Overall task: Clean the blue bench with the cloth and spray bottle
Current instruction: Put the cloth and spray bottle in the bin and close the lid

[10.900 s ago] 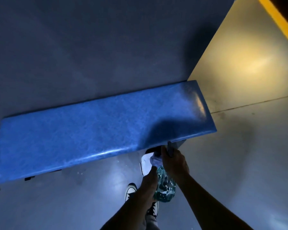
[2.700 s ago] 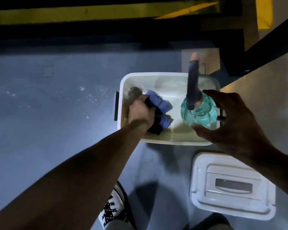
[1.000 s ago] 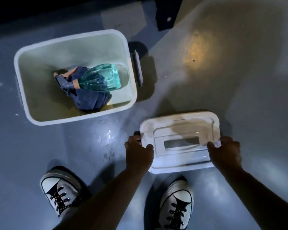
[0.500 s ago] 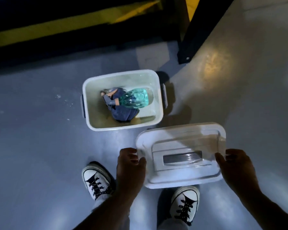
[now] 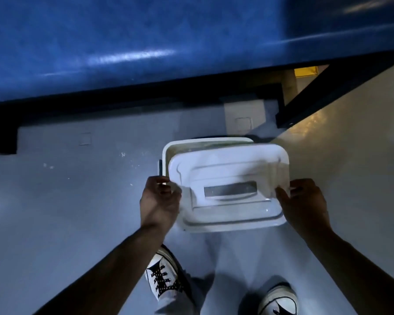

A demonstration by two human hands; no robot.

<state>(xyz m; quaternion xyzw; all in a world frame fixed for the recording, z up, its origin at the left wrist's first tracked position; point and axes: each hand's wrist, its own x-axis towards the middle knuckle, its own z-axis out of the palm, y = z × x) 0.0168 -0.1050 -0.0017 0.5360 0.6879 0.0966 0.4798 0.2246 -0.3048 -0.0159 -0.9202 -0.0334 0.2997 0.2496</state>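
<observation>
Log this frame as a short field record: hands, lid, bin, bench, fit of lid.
left hand: grips the lid's left edge
right hand: grips the lid's right edge
lid: white, held over the bin
bin: white, on the floor, mostly covered; contents hidden
lid fit: offset toward the person, not seated
blue bench: beyond the bin

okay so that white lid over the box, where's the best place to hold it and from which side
Hold the white lid by its two short ends, coming in from the left and right, as the left hand and right hand do now. It is wide and flat, so an end grip likely keeps it level over the white box. The recessed centre handle would suit one hand.
</observation>
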